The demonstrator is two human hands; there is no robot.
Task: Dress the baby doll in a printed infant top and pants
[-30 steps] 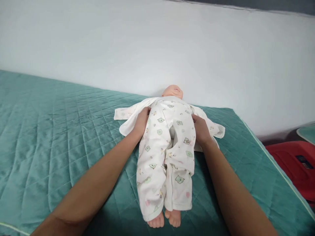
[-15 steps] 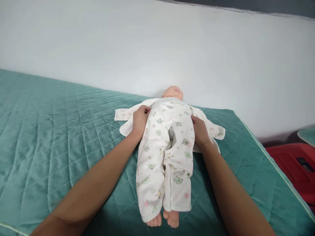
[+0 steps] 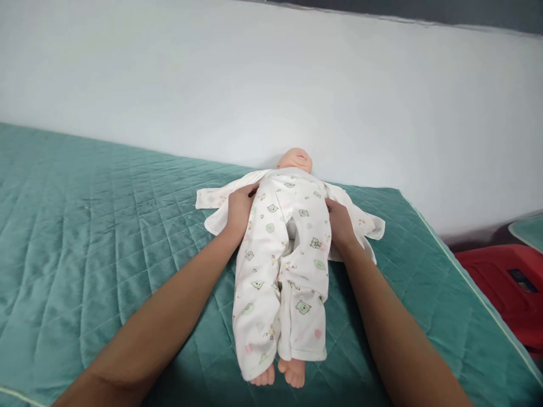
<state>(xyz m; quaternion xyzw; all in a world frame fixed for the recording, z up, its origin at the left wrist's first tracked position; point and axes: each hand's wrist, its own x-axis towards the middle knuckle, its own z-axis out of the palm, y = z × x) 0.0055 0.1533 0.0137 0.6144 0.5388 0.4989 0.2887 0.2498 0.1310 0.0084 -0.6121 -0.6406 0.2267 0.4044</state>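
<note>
A baby doll (image 3: 294,159) lies on its back, feet toward me. White baby pants (image 3: 259,282) with green bear prints cover its legs and reach up over its torso, and its toes show below the cuffs. Under it a white long-sleeved baby top (image 3: 360,217) is spread out, sleeves to both sides. My left hand (image 3: 241,206) is closed at the left side of the pants near the waist. At the opposite side, my right hand (image 3: 339,223) is also closed on the pants' edge. Some fingertips of both hands are hidden by the cloth.
A green quilted cover (image 3: 127,226) lies beneath the doll, its pale-edged border on the right. Behind the doll's head rises a white wall (image 3: 212,73). Beyond the right edge stands a red plastic stool or seat (image 3: 496,282).
The whole view has shifted slightly, so everything sits a little farther left. Both hands keep nearly the same place at the pants.
</note>
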